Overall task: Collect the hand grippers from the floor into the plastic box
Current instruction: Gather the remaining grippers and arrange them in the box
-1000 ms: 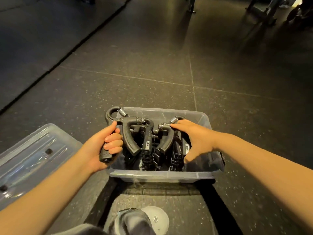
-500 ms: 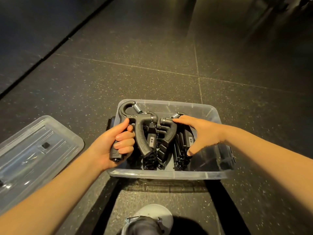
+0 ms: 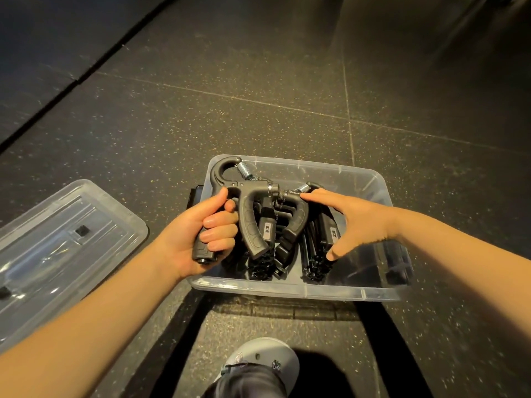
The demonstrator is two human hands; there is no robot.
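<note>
The clear plastic box (image 3: 290, 291) stands on the dark speckled floor (image 3: 258, 110), in the middle of the view and just far of the person's grey shoe (image 3: 265, 356). Its clear lid (image 3: 71, 225) lies flat on the floor to the left, a little apart from the box.

The left hand (image 3: 201, 239) holds one black hand gripper (image 3: 253, 225) over the left part of the box. The fingers are curled tightly around the left handle and the thumb lies along its top. The other handle hangs free and points down into the box. The metal spring (image 3: 244, 169) of this gripper and its hook-shaped top rise above the far left corner of the box.

The right hand (image 3: 353, 222) reaches in from the right with the fingers straight and apart. The index fingertip touches the top of a second hand gripper (image 3: 297, 222), which stands upright in the box just right of the held one. The thumb points down and near, beside the other hand grippers (image 3: 324, 239), but I cannot tell if it touches them. These grippers stand packed side by side in the middle of the box. The right part of the box holds no gripper, and a black latch (image 3: 398, 262) shows on the right wall.
</note>
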